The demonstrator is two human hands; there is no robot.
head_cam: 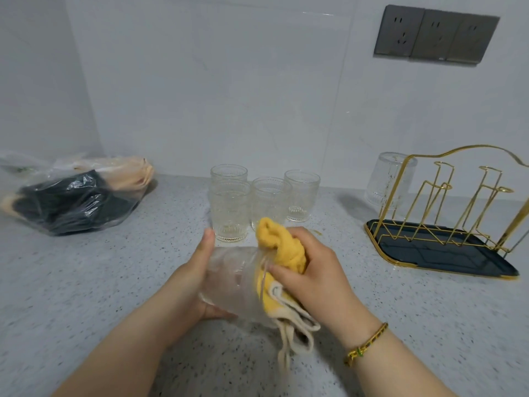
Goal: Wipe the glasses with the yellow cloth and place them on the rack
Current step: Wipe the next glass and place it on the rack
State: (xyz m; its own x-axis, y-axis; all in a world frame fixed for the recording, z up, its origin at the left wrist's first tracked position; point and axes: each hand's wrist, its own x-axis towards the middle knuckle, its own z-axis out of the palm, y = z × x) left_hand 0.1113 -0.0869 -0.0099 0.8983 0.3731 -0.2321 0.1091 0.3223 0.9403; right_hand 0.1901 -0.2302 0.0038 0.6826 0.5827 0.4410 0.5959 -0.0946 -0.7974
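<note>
My left hand (192,279) grips a clear glass (232,285) lying on its side above the counter, mouth toward the right. My right hand (315,270) grips the yellow cloth (282,247), part of which is pushed into the glass's mouth; its pale ends hang below. Several ribbed glasses (230,210) stand upright in a cluster behind my hands. One glass (388,179) sits upside down on the far-left peg of the gold wire rack (463,196), which stands on a dark tray (429,253) at the right.
A clear plastic bag (71,196) with dark and tan items lies at the back left of the speckled counter (86,282). A grey socket panel (435,34) is on the white tiled wall.
</note>
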